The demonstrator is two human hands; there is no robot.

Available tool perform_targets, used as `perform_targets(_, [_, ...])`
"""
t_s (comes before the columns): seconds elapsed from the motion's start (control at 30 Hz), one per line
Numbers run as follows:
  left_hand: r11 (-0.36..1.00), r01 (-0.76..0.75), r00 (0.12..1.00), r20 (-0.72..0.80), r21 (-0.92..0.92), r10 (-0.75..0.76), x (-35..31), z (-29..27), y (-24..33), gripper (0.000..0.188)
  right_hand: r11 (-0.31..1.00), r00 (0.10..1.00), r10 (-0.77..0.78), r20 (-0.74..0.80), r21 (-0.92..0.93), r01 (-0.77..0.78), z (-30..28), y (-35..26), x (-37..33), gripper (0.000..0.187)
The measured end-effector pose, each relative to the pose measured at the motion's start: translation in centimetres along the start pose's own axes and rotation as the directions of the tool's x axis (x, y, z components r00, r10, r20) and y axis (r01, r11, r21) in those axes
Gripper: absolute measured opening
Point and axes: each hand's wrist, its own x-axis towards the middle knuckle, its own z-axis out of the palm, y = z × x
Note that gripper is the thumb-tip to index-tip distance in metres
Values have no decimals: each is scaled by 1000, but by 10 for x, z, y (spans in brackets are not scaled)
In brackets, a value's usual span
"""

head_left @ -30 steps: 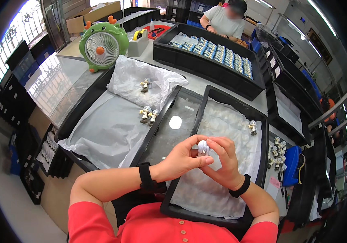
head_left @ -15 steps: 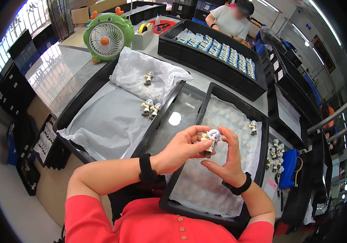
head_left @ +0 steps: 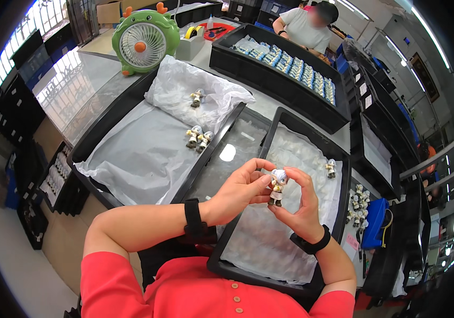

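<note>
Between my two hands a small white-haired figurine [head_left: 277, 186] stands upright, with a pale outfit and dark boots. The fingers and thumb of my left hand [head_left: 240, 193] close on its left side. My right hand [head_left: 304, 206] curves around its other side, forefinger by the head and thumb at the boots. Below them is a black tray [head_left: 217, 263] lined with translucent sheeting, where one similar figurine [head_left: 331, 168] lies at the right edge. In the paper-lined tray [head_left: 95, 139] to the left lie a pair of figurines [head_left: 199, 139] and a single figurine [head_left: 197, 97] on crumpled paper.
A green fan [head_left: 143, 42] stands at the back left, near a tape dispenser [head_left: 191, 43]. Farther back is a black crate [head_left: 280, 87] with rows of figurines; a person [head_left: 307, 27] works behind it. On the right sit a figurine cluster [head_left: 358, 205] and a blue container [head_left: 376, 222].
The figurine has turned from tilted to upright, and more of its body and boots shows. My right thumb has come in to its lower end. The view has shifted slightly.
</note>
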Motion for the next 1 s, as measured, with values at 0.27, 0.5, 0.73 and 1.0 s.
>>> perform_targets(0.27, [1000, 10, 1000, -8, 14, -10, 0, -1, 2, 29, 989, 993, 121, 15, 89, -122, 2, 2, -2, 71])
perform_targets(0.5, [1000, 13, 1000, -12, -13, -13, 2, -3, -1, 28, 925, 967, 243, 78, 281, -255, 2, 7, -6, 72])
perform_targets(0.73, [999, 37, 999, -34, -39, -39, 1, 2, 4, 31, 898, 953, 286, 100, 318, -303, 2, 8, -5, 72])
perform_targets(1.0, [991, -27, 997, 78, 128, 17, 1, -4, -2, 48, 951, 966, -244, -88, -215, 221, 10, 0, -7, 78])
